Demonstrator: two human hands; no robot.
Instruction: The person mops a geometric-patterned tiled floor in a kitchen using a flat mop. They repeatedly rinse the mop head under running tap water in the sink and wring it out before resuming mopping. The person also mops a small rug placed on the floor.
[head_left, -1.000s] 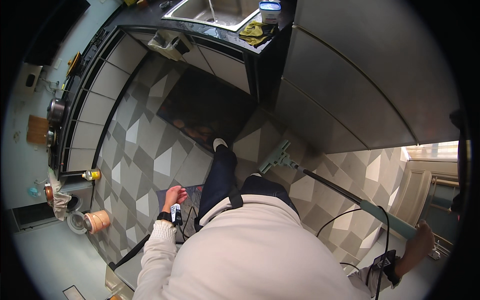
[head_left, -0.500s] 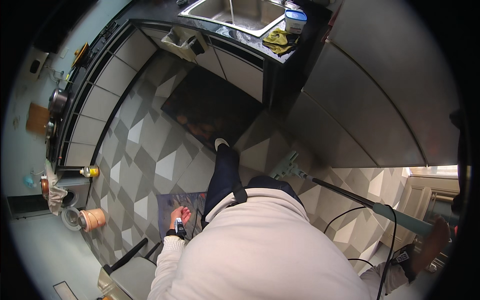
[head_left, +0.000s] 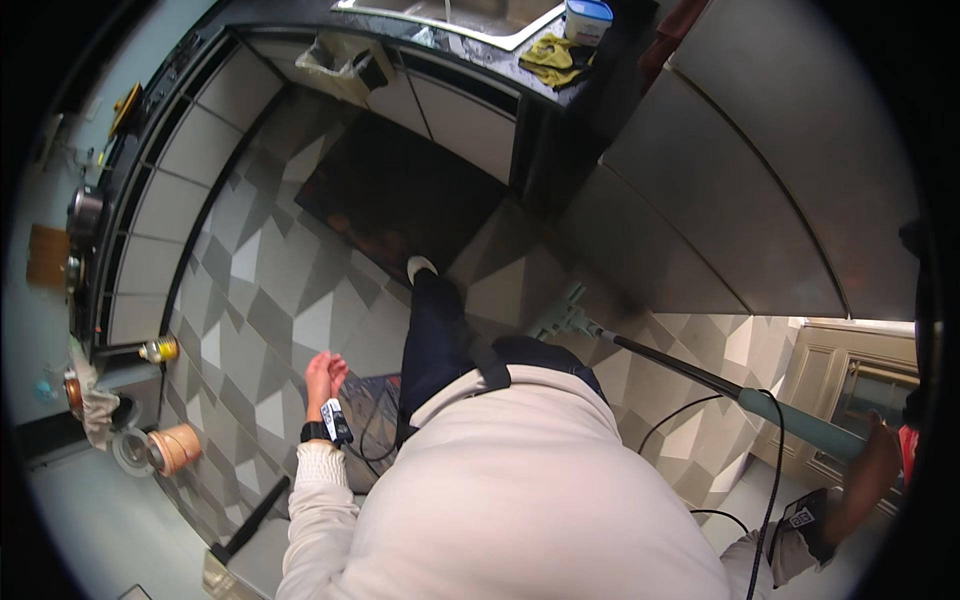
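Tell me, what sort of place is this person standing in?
Most likely a home kitchen: a metal sink is set in a dark counter, pale cabinets run beneath it, and a metal pot stands along the left side.

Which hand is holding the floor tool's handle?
The right hand: its fingers wrap the grey-green handle. The left hand is well away from it, fingers loosely curled, with nothing visible in it.
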